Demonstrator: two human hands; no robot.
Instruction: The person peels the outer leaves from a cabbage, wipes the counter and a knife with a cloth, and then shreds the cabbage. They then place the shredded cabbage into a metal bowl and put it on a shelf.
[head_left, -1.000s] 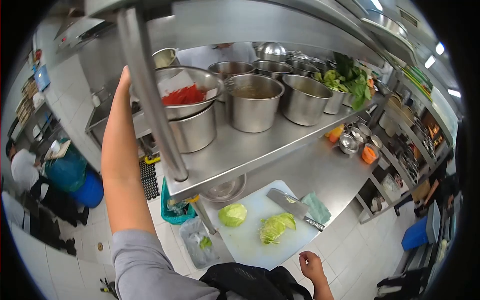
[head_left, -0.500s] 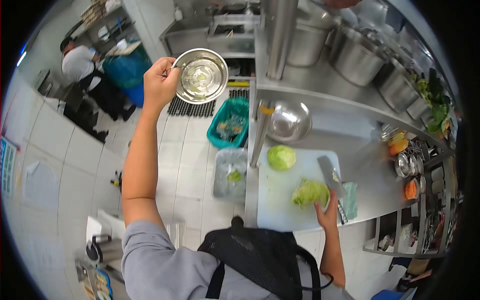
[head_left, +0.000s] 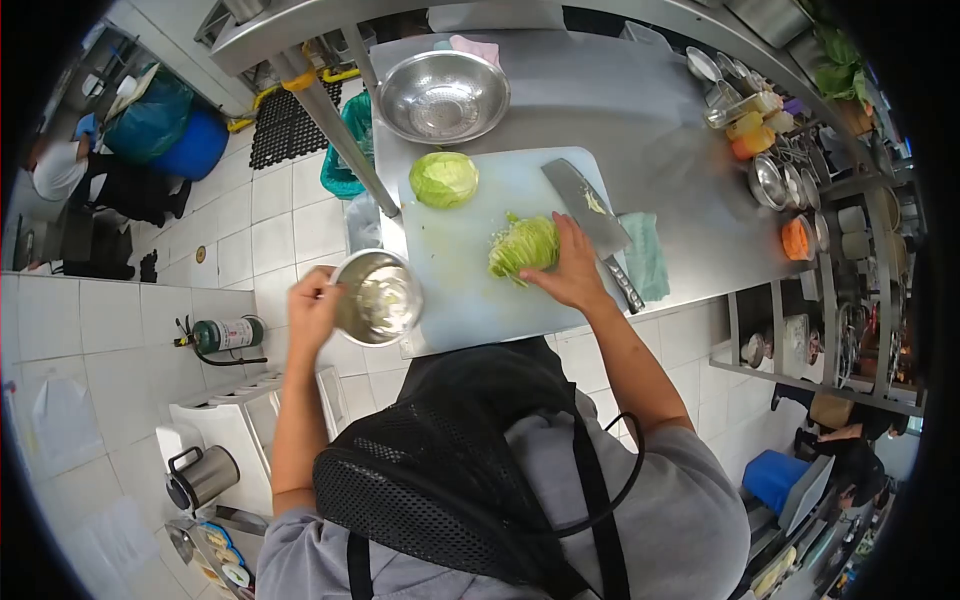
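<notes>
My left hand (head_left: pixel 314 308) is closed on the rim of a small steel bowl (head_left: pixel 347 322), tilted beside the left edge of the white cutting board (head_left: pixel 450 300). Pale shreds and glare show inside the bowl. My right hand (head_left: pixel 574 268) curves round a mound of shredded cabbage (head_left: pixel 524 248) on the board, thumb on the near side and fingers on the far side. Just right of that hand lies a wide-bladed cleaver (head_left: pixel 580 205), flat, with shreds stuck to its blade. A cut cabbage piece (head_left: pixel 444 180) sits at the board's upper left.
Beyond the board stands a large steel bowl (head_left: pixel 443 98). A green cloth (head_left: pixel 645 257) lies right of the cleaver. A steel post (head_left: pixel 345 145) rises at the table's left corner, near a green-lined bin (head_left: pixel 343 165). Another person (head_left: pixel 65 170) works far left.
My left hand has brought the steel bowl down and back from a raised, outstretched position to beside the board. My right hand now spans the shredded cabbage. The view has shifted toward the table.
</notes>
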